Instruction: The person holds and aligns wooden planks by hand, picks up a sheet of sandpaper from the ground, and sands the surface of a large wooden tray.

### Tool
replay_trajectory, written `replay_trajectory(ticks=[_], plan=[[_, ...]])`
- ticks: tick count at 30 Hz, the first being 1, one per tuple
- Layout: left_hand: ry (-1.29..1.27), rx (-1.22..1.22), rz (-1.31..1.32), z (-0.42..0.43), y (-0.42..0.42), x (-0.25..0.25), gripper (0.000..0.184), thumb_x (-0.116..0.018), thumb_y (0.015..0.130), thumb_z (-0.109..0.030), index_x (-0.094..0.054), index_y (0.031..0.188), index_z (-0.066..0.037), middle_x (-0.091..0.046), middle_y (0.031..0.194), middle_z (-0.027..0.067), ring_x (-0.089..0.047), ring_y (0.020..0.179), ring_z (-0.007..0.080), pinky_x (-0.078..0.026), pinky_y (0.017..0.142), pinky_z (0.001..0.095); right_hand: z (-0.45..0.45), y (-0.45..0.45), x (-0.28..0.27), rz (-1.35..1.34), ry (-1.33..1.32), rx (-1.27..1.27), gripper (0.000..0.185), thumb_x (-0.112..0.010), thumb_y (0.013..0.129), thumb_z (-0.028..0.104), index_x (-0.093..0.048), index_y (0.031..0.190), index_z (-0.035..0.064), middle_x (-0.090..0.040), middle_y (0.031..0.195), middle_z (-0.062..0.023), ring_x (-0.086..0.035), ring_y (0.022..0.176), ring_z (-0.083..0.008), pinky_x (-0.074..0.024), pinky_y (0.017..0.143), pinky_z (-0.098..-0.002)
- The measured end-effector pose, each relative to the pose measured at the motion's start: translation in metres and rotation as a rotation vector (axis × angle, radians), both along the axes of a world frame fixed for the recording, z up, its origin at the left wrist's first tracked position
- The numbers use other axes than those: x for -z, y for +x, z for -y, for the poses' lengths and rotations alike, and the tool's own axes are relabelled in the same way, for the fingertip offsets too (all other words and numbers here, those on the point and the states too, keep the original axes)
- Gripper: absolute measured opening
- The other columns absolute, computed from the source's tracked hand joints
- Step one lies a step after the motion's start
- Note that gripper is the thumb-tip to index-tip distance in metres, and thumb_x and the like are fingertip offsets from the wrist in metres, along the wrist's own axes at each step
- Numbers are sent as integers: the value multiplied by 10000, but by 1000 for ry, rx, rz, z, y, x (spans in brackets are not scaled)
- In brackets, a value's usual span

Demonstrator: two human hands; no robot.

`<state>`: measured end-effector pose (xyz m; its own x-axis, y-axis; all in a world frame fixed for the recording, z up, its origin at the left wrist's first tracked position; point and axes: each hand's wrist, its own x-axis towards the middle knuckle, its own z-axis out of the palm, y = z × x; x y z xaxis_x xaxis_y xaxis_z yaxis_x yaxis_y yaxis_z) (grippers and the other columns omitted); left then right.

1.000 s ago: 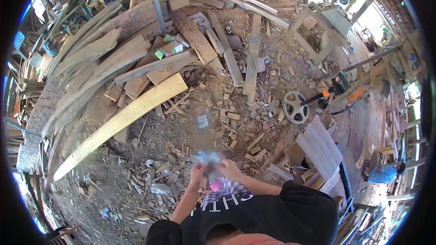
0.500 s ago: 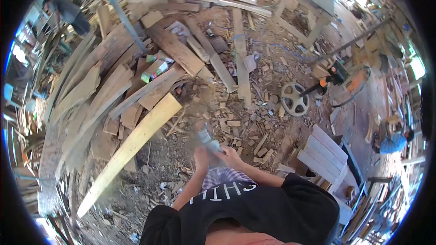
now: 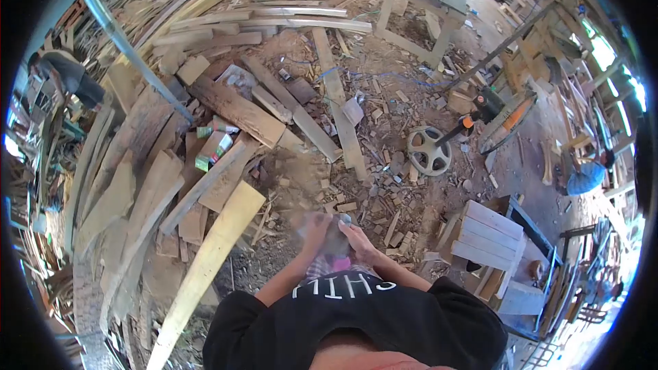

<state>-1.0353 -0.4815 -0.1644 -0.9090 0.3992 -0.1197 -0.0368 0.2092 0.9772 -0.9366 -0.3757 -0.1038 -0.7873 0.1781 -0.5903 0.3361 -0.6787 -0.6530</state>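
- Right hand: fingers curled, gripping a blurred grey object in front of the lap.
- Left hand: blurred, at the grey object's opposite side; closure cannot be told.
- Progress: grey object in hand, not set down; completed portion cannot be told.
- Beyond: pale plank left, offcuts on the ground, fan right.

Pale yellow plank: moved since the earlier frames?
No. The pale yellow plank shifts in the picture, but the surroundings shift too; its upper end keeps the same place relative to the green packet. The camera moved.
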Motion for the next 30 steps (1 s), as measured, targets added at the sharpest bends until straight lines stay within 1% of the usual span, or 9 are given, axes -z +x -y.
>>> replay_trajectory(ticks=[3, 6, 8, 9, 15, 17, 19, 25, 30], plan=[[-49, 7, -81, 2, -38, 76, 204, -626, 904, -245, -614, 877, -43, -567, 774, -17, -491, 710, 61, -416, 646, 229, -2, -23, -11, 21, -8, 73, 361, -504, 968, 353, -603, 1076, 23, -638, 970, -32, -602, 850, -126, -484, 770, -283], [-140, -14, -75, 6, -57, 62, 195, -575, 936, -245, -608, 908, -54, -549, 786, -28, -477, 725, 57, -406, 659, 220, -2, -43, 0, 4, -84, 109, 362, -499, 971, 342, -599, 1085, 13, -641, 975, -45, -606, 856, -131, -485, 772, -292], [-244, 50, -54, 11, -68, 52, 409, -481, 913, -443, -658, 952, -76, -655, 870, 185, -622, 817, 358, -431, 738, 482, 0, -52, 10, -70, -6, 57, 366, -497, 971, 335, -604, 1077, 1, -641, 976, -46, -602, 855, -128, -480, 768, -294], [-245, 57, -49, 11, -71, 49, 409, -481, 913, -443, -658, 952, -76, -655, 870, 185, -622, 817, 358, -431, 738, 482, 0, -55, 19, -64, -7, 63, 366, -497, 971, 335, -604, 1077, 1, -641, 976, -46, -602, 855, -128, -480, 768, -294], [-201, 160, -6, -4, -86, 53, 441, -504, 901, -446, -628, 1044, -48, -669, 928, 182, -641, 874, 350, -452, 816, 464, -9, -71, 21, 71, 30, 102, 411, -492, 968, 361, -615, 1054, -22, -636, 956, -54, -589, 827, -125, -473, 733, -292], [-84, 268, 14, -12, -82, 38, 378, -611, 869, -334, -591, 1089, -28, -663, 917, 120, -633, 813, 256, -482, 748, 376, -27, -69, 60, 205, 215, 131, 433, -476, 970, 375, -604, 1061, -28, -641, 953, -77, -602, 812, -135, -487, 725, -291], [93, 339, 365, -25, -79, -44, 330, -694, 845, -126, -545, 1109, 2, -634, 861, 34, -588, 674, 98, -493, 616, 231, -43, -70, 31, -101, 156, 162, 447, -430, 985, 375, -577, 1099, -32, -644, 968, -97, -634, 825, -176, -528, 752, -331], [86, 333, 677, -74, -101, -29, 289, -661, 876, -168, -565, 1118, -42, -628, 818, 0, -534, 567, 43, -427, 460, 173, -100, -98, 34, 42, -320, 345, 438, -411, 990, 370, -504, 1216, 6, -617, 1132, -128, -642, 976, -268, -531, 864, -408], [-5, 358, 641, -139, -139, -28, 233, -595, 922, -259, -597, 1068, -77, -610, 782, -22, -543, 562, 42, -439, 465, 174, -167, -133, 31, 86, -315, 342, 412, -415, 990, 353, -509, 1202, 13, -621, 1122, -133, -643, 974, -273, -530, 865, -415]])
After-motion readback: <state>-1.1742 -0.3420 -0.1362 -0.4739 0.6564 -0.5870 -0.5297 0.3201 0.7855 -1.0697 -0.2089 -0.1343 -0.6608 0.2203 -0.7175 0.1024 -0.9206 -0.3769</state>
